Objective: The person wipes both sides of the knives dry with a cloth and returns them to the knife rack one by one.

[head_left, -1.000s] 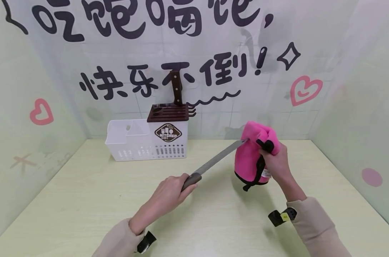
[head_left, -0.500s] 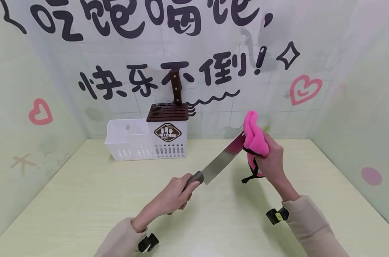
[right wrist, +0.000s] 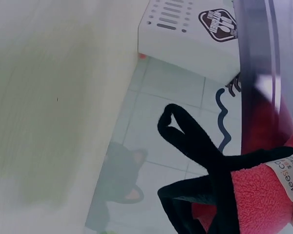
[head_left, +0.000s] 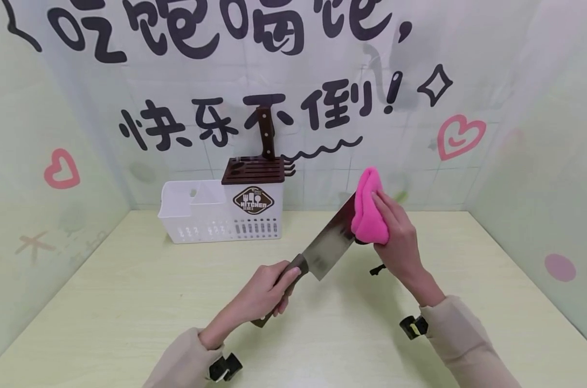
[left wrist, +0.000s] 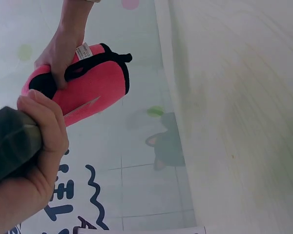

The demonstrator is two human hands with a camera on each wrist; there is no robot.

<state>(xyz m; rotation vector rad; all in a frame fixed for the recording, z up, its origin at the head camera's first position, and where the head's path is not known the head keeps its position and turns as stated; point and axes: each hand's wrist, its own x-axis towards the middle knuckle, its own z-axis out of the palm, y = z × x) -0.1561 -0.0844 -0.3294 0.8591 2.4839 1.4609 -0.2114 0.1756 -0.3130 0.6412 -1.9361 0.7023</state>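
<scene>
We can read "KITCHEN" in capitals on the dark badge [head_left: 254, 200] of the white utensil rack [head_left: 211, 229]; the smaller print round it is too small to make out surely. In the right wrist view, a white label [right wrist: 287, 175] on the pink fleecy cloth [head_left: 369, 213] shows letters beginning "Meesi", the rest cut off at the picture's edge. Across the back wall [head_left: 322, 186] we see bold black Chinese lettering: 吃饱喝饱, its top cropped, over 快乐不倒!, with a wavy line below.

The pale, wood-grained bench [head_left: 104, 307] meets the pale, grid-lined back wall at its rear edge. Pastel side walls rise along the left and right edges, each with faint drawings; we note a pink heart [head_left: 62, 168] on the left one. The rack stands near the rear edge, towards the left rear corner, with a brown riveted handle [head_left: 266, 132] upright in its slotted lid.

Above the bench, right of its middle, we see the broad-bladed kitchen knife [head_left: 329, 245] held slantwise. The left hand [head_left: 264, 291] has its fingers wrapped round the handle; the right hand [head_left: 397, 237] grips the black-trimmed cloth, which covers the blade's far end.
</scene>
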